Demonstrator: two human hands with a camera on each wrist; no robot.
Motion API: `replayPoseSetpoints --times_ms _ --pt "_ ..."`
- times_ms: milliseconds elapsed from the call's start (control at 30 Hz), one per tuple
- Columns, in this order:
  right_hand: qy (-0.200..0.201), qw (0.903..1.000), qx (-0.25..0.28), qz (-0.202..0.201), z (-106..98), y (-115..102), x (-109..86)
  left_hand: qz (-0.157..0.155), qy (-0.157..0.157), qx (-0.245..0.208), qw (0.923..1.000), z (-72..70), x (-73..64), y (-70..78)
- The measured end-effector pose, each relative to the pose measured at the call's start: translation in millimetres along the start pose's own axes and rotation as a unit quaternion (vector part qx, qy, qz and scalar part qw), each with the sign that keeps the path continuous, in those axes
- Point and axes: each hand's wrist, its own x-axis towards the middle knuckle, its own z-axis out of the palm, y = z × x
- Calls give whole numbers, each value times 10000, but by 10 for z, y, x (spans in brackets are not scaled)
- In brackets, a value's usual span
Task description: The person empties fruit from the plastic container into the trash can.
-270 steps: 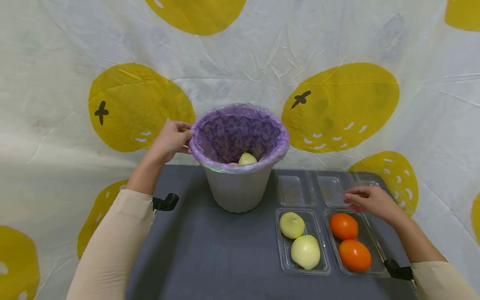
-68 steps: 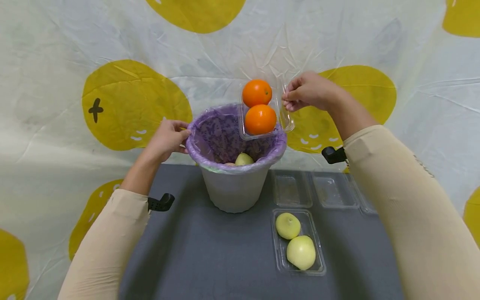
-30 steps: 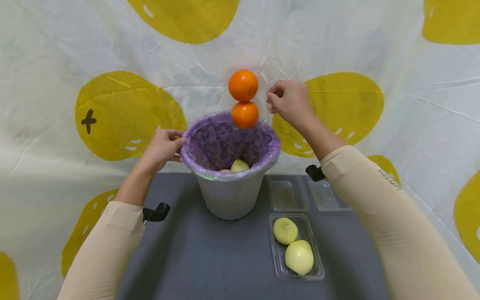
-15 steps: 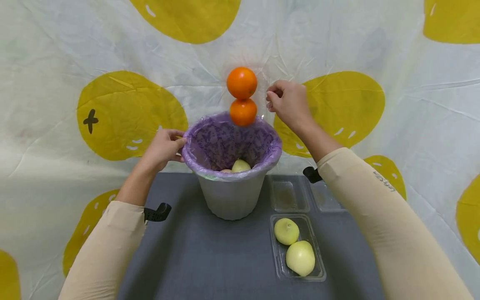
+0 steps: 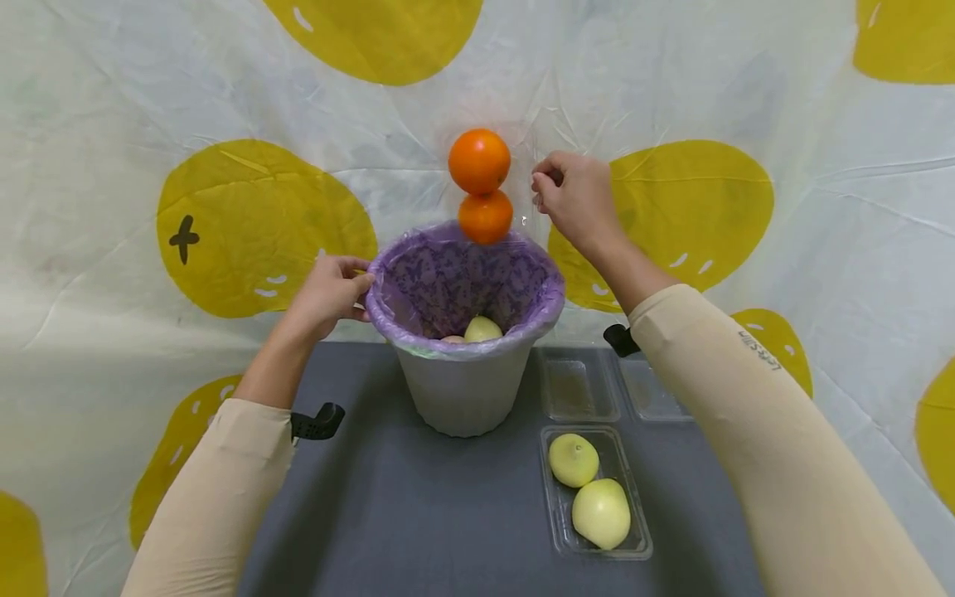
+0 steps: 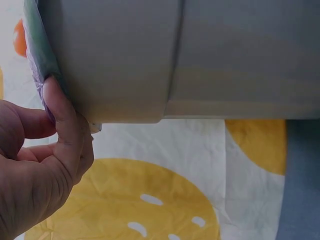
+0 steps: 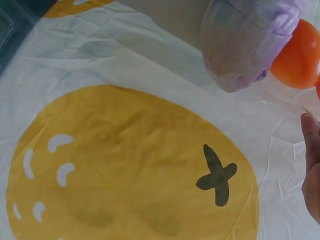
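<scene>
A whitish bin [image 5: 462,390] lined with a purple patterned bag [image 5: 466,265] stands on the table. My left hand [image 5: 328,292] pinches its left rim, thumb and fingers on the bag's folded edge in the left wrist view. My right hand [image 5: 580,199] grips the right edge of a clear plastic tray [image 7: 280,95], tilted above the bin's far rim. Two oranges, an upper one [image 5: 479,161] and a lower one [image 5: 485,217], touch each other in that tray. Inside the bin lie a pale yellow-green fruit [image 5: 483,329] and a mostly hidden pinkish thing [image 5: 453,339].
Right of the bin, a clear tray [image 5: 555,531] on the grey table [image 5: 418,514] holds two pale yellow fruits [image 5: 600,514]. Behind it lie clear plastic trays [image 5: 576,390], one partly covered by my right sleeve. A fruit-printed sheet [image 5: 821,207] hangs behind.
My right hand has lifted the tray of oranges from the table to above the bin and tilted it. Lately it has shifted only slightly. My left hand keeps hold of the rim.
</scene>
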Motion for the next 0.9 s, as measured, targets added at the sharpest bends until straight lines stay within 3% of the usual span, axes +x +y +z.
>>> replayPoseSetpoints --times_ms 167,600,900 --pt "-116 9999 -51 64 4 -21 32 50 -7 -9 10000 14 -7 0" --pt "-433 9962 -761 -38 5 -57 75 42 50 12 10000 53 13 -15" --pt "-162 9996 -247 4 -35 -33 90 -5 29 -36 10000 53 32 -17"
